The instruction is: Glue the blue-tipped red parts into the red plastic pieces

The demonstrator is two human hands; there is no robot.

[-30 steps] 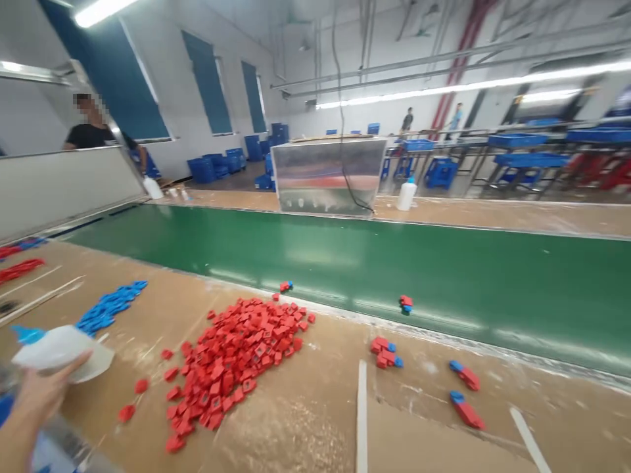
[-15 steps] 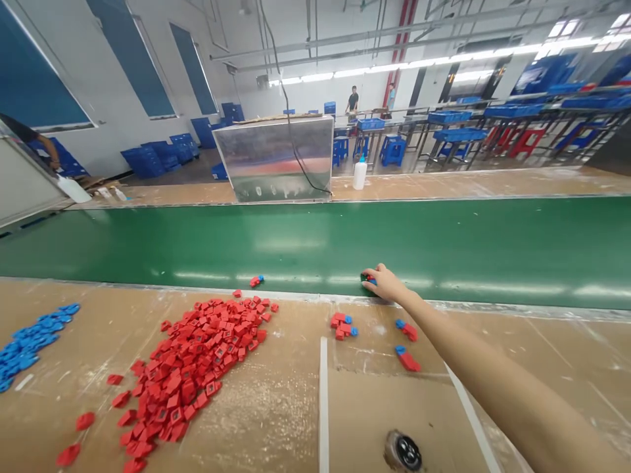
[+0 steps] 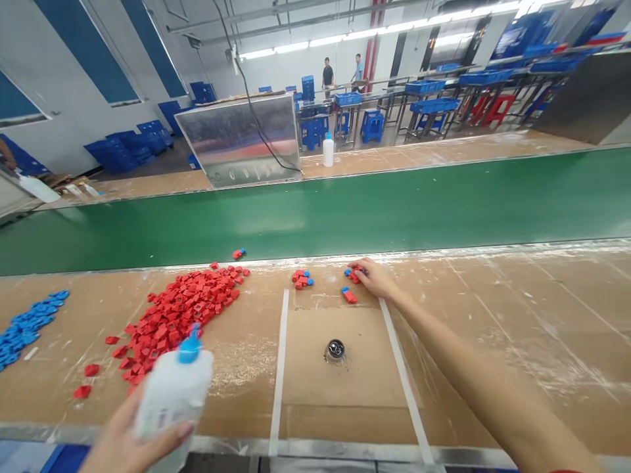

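My left hand [image 3: 129,443] grips a white squeeze bottle [image 3: 171,392] with a blue cap, held upright near the bench's front edge. My right hand [image 3: 374,278] reaches far forward, its fingers curled down on a small red and blue part [image 3: 353,274] close to the green conveyor belt [image 3: 345,210]. Another red and blue part [image 3: 349,295] lies just left of that hand. A small cluster of the same parts [image 3: 301,278] sits further left. A big pile of red pieces [image 3: 182,309] spreads over the left of the brown bench top [image 3: 493,315].
Blue pieces [image 3: 29,323] lie at the far left. A single red and blue part [image 3: 238,253] rests on the belt edge. A round metal fitting [image 3: 336,349] is set in the bench. A metal box [image 3: 241,139] and white bottle [image 3: 328,150] stand beyond the belt. Two people stand far back.
My right hand pulled back from the belt onto the bench, beside the red and blue parts. My left hand with the bottle came into view at the bottom left. The view tilted down.
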